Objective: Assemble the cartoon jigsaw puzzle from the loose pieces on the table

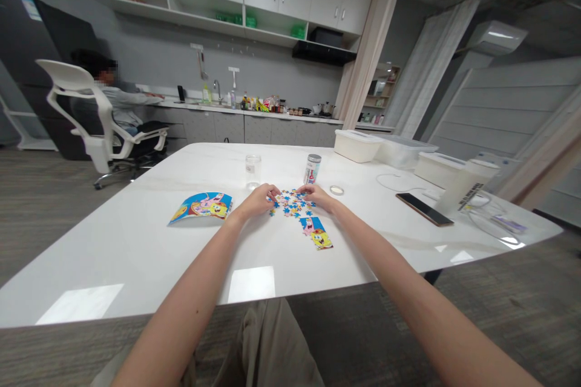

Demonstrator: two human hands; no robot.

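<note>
A loose pile of small jigsaw puzzle pieces [293, 204], blue, pink and yellow, lies on the white table. At its left edge, my left hand [261, 201] has its fingers curled in a pinch around a puzzle piece that they mostly cover. Over the right side of the pile, the fingers of my right hand [319, 198] are bent but apart, touching the pieces. Closer to me lies a joined puzzle section [320, 236] with a yellow cartoon face and a pink figure. A curved picture sheet [202, 205] with similar cartoon characters rests left of my left hand.
Behind the pile stand a clear jar [253, 170] and a printed canister [313, 169], with a round lid [336, 190] beside them. To the right are a phone [424, 208], a white tumbler [467, 187], cables and storage boxes [358, 146]. A person sits in a white chair [97, 103].
</note>
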